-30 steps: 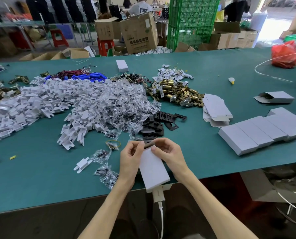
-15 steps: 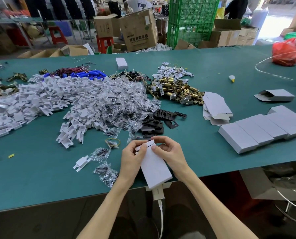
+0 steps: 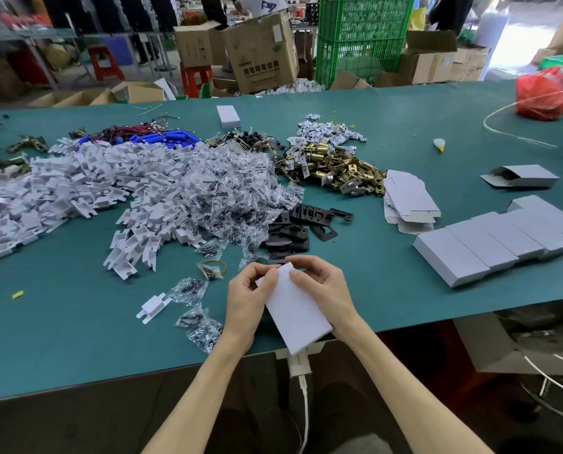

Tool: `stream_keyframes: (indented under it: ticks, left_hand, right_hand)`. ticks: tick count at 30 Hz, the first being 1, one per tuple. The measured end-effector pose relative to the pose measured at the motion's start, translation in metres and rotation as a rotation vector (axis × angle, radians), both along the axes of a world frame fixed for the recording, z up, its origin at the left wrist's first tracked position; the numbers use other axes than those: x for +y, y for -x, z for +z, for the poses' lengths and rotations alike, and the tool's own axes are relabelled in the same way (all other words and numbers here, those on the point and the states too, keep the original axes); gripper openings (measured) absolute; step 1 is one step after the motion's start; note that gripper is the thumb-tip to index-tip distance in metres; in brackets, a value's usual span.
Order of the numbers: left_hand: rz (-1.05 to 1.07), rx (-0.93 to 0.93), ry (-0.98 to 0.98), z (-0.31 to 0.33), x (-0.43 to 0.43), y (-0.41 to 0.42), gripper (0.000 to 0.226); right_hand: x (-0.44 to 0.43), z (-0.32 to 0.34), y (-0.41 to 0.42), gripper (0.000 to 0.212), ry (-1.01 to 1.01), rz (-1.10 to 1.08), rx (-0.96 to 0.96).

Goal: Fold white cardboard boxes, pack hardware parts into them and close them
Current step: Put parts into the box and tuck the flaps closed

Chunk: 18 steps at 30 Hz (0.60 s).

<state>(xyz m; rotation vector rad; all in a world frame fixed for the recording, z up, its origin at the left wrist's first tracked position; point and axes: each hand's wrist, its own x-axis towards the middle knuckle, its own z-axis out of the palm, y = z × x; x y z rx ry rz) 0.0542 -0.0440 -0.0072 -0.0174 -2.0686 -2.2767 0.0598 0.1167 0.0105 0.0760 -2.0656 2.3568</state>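
Observation:
A white cardboard box (image 3: pixel 298 314) lies tilted at the front edge of the green table (image 3: pixel 77 339), its near end jutting over the edge. My left hand (image 3: pixel 247 299) grips its far left corner and my right hand (image 3: pixel 322 286) grips its far right side, fingers curled over the far-end flap, thumb pressing on top. A row of closed white boxes (image 3: pixel 496 244) lies to the right. Flat box blanks (image 3: pixel 407 201) are stacked beside brass lock parts (image 3: pixel 335 168), black plates (image 3: pixel 296 227), bagged screws (image 3: pixel 221 194) and white plastic pieces (image 3: pixel 77 185).
An open white box (image 3: pixel 522 176) lies at the right, a single closed box (image 3: pixel 228 117) at the back. A red bag (image 3: pixel 542 95) and white tubing (image 3: pixel 509 126) sit far right. Loose screw bags (image 3: pixel 201 326) and a white piece (image 3: pixel 152 308) lie left of my hands. Cartons and a green crate (image 3: pixel 362 37) stand behind.
The far-end flap, open a second ago, is now folded down under my fingers. Both hands stayed at the box's far end.

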Motion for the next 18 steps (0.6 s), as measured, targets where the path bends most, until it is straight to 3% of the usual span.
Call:
stream_keyframes:
  ticks: [18]
  left_hand:
    - [-0.100,0.014,-0.007,0.0055,-0.0021,-0.0040,0.019]
  right_hand:
    - [0.0013,-0.0026,0.0019,0.022,0.002,-0.067,0.013]
